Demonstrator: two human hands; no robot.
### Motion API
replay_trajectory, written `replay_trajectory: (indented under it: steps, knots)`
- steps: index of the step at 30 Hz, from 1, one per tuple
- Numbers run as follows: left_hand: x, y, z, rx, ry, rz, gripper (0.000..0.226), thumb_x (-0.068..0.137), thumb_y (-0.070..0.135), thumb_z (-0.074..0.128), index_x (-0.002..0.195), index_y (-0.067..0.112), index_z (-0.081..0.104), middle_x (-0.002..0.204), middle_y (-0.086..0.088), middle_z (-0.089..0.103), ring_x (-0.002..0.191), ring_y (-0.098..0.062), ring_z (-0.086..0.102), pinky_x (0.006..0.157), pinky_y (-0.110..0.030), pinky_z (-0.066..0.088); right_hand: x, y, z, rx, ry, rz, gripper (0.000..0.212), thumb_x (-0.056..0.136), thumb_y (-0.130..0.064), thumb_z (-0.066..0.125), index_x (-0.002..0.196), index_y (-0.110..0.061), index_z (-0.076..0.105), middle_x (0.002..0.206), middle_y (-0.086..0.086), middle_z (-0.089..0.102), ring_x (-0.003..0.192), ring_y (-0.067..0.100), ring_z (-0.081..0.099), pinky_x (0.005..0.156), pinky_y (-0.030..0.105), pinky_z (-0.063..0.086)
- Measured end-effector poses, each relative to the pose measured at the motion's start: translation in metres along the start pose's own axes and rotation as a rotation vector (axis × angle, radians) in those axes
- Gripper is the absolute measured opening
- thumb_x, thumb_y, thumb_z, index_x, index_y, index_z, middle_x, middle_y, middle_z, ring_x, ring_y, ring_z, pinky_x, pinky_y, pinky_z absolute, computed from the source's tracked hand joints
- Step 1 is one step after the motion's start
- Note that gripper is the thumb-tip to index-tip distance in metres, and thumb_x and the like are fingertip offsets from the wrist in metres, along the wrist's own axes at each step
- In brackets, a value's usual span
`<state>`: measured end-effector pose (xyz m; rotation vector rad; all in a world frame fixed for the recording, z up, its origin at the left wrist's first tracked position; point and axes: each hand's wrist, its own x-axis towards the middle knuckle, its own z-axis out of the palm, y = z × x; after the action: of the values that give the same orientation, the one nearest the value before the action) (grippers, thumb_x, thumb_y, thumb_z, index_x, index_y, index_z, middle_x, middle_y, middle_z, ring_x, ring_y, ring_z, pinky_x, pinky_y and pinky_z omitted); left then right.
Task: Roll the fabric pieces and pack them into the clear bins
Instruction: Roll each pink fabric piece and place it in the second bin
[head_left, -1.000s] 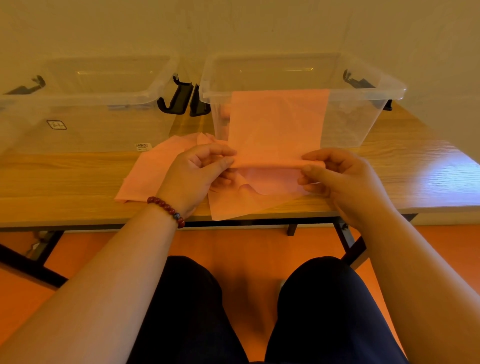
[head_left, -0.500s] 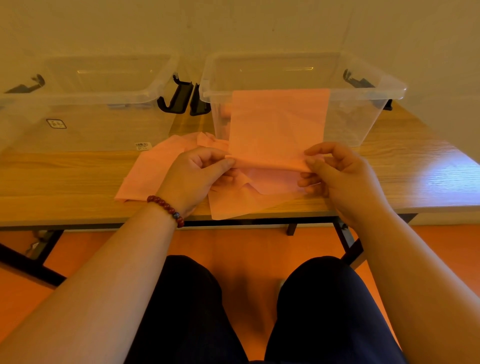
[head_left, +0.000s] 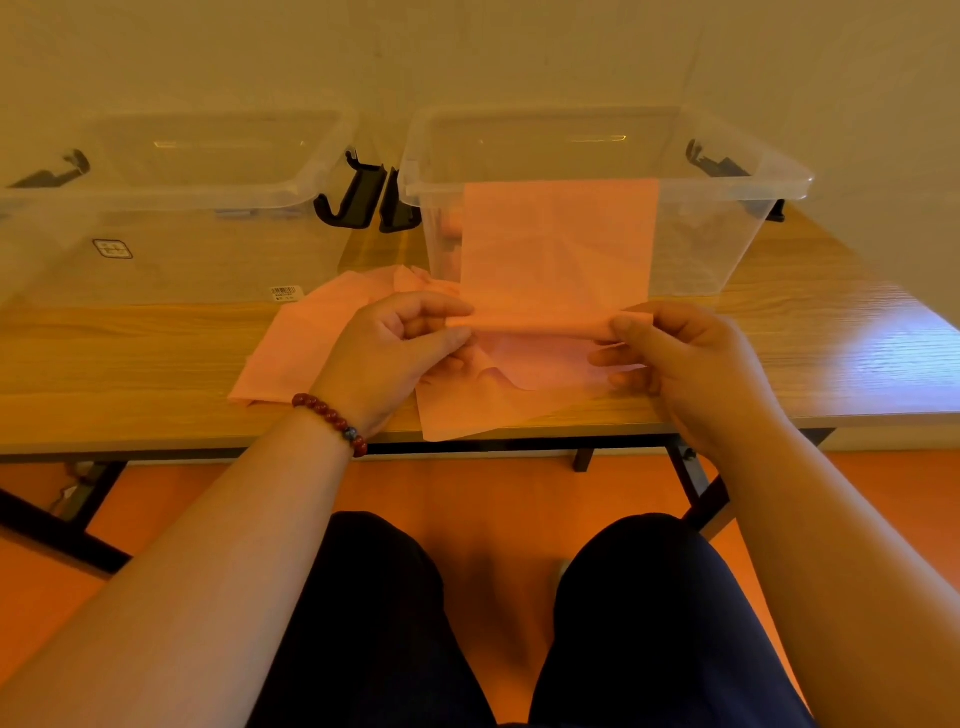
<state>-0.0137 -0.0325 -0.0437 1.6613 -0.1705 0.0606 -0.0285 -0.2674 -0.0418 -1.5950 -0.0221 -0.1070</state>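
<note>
A pink fabric strip (head_left: 558, 249) leans up against the front wall of the right clear bin (head_left: 727, 244), its near end turned into a short roll. My left hand (head_left: 400, 353) pinches the roll's left end and my right hand (head_left: 675, 353) pinches its right end. More loose pink fabric (head_left: 306, 343) lies on the table under and left of my hands. A second clear bin (head_left: 171, 208) stands at the back left. Something pink shows dimly inside the right bin's left side.
The wooden table (head_left: 104, 374) has its front edge close to my wrists, and one fabric corner hangs over it. Black lid latches (head_left: 358, 195) sit between the bins. A wall rises right behind them. My knees are below the table edge.
Both hands have turned the strip's near end over and moved slightly away from me, so the rolled edge sits a little higher up the strip.
</note>
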Motion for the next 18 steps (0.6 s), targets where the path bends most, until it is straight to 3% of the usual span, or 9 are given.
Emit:
replay_trajectory:
  steps: [8,13,18]
  knots:
    - [0.0006,0.0009,0.0032,0.063,0.011,0.037,0.014,0.092,0.013,0.058,0.090,0.022,0.068,0.073,0.006,0.072,0.071,-0.005,0.067,0.062,-0.017,0.055,-0.0023,-0.0024,-0.0028,0.053,-0.040,0.000,0.016,0.088,-0.009,0.066,0.101,-0.019,0.066,0.084,0.001,0.073,0.081,0.018,0.072,0.065,0.027,0.056]
    - [0.0008,0.0015,0.0021,0.083,-0.007,0.018,0.013,0.091,0.016,0.059,0.088,0.023,0.070,0.073,0.008,0.073,0.070,-0.004,0.067,0.063,-0.015,0.054,-0.0024,-0.0016,-0.0023,0.018,-0.025,-0.007,0.007,0.089,-0.009,0.064,0.095,-0.013,0.066,0.078,0.000,0.071,0.076,0.015,0.071,0.062,0.022,0.056]
    - [-0.0004,0.0034,0.0003,0.036,-0.059,0.003,0.017,0.090,0.012,0.060,0.095,0.025,0.069,0.077,0.005,0.072,0.071,-0.006,0.067,0.067,-0.017,0.055,-0.0020,-0.0008,-0.0012,0.008,-0.024,-0.008,0.004,0.090,-0.012,0.063,0.091,-0.012,0.067,0.083,0.002,0.072,0.083,0.018,0.073,0.065,0.025,0.057]
